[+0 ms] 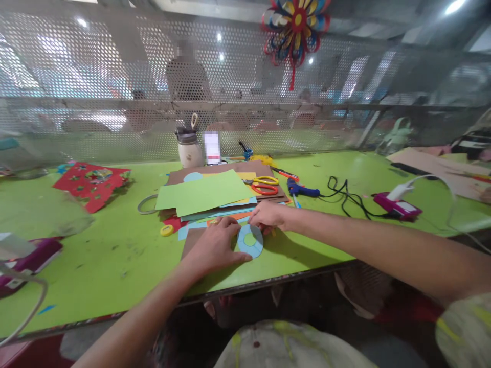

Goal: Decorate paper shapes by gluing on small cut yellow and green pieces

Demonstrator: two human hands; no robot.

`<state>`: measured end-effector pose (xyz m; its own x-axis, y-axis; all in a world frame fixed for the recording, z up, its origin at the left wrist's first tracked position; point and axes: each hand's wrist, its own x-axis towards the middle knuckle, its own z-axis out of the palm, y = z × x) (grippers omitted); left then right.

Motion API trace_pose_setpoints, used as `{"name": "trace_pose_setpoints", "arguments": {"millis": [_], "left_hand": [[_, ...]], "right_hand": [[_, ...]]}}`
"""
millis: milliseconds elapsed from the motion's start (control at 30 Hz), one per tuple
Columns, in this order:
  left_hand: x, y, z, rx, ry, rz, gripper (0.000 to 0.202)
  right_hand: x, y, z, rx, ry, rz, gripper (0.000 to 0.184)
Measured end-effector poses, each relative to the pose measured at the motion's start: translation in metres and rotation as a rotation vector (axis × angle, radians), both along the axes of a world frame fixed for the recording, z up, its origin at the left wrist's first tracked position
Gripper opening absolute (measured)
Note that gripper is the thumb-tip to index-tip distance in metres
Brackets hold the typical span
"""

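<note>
A light blue paper ring (245, 249) lies near the table's front edge, green showing through its hole. My left hand (215, 244) is beside it with fingers spread, the thumb resting at the ring's lower edge. My right hand (268, 216) is at the ring's upper right edge, its fingers curled together; what they hold, if anything, is hidden. A brown sheet (192, 242) lies partly under my left hand. Just behind are a light green sheet (205, 192) and other coloured papers, with yellow-handled scissors (267, 180) and red-handled scissors (264, 190) on the pile.
On the right a blue glue gun (303, 190) trails a black cord to a purple power strip (399, 205). Left are a yellow tape roll (166, 231), a grey ring (146, 205) and red cut paper (94, 184). A bottle (190, 152) and phone (212, 147) stand by the perforated screen.
</note>
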<state>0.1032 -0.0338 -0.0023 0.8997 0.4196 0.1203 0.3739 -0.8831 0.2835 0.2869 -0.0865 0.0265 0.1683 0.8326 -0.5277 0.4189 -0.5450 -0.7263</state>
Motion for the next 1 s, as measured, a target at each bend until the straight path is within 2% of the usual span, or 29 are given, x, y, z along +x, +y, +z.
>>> {"name": "trace_pose_setpoints", "arguments": {"millis": [200,333,433,633,800,900,1000], "left_hand": [[-0.004,-0.008,0.0,-0.054,-0.068,0.04,0.054],[-0.004,-0.01,0.003,-0.171,-0.127,0.06,0.057],[-0.003,-0.006,0.012,-0.328,-0.167,0.083,0.06],[0.009,0.012,0.034,-0.781,-0.217,0.214,0.045],[0.025,0.021,0.035,-1.045,-0.225,0.281,0.033],[0.029,0.025,0.034,-1.137,-0.224,0.287,0.026],[0.031,0.029,0.03,-1.204,-0.215,0.269,0.023]], "right_hand": [[0.016,-0.003,-0.013,0.102,0.041,0.074,0.029],[0.027,-0.006,-0.025,0.195,0.066,0.115,0.028],[0.034,-0.007,-0.03,0.27,0.092,0.133,0.026],[0.042,-0.007,-0.028,0.416,0.172,0.122,0.017],[0.041,-0.003,-0.025,0.466,0.25,0.078,0.011],[0.039,-0.001,-0.024,0.477,0.291,0.032,0.004],[0.036,0.0,-0.022,0.489,0.331,-0.012,0.006]]}}
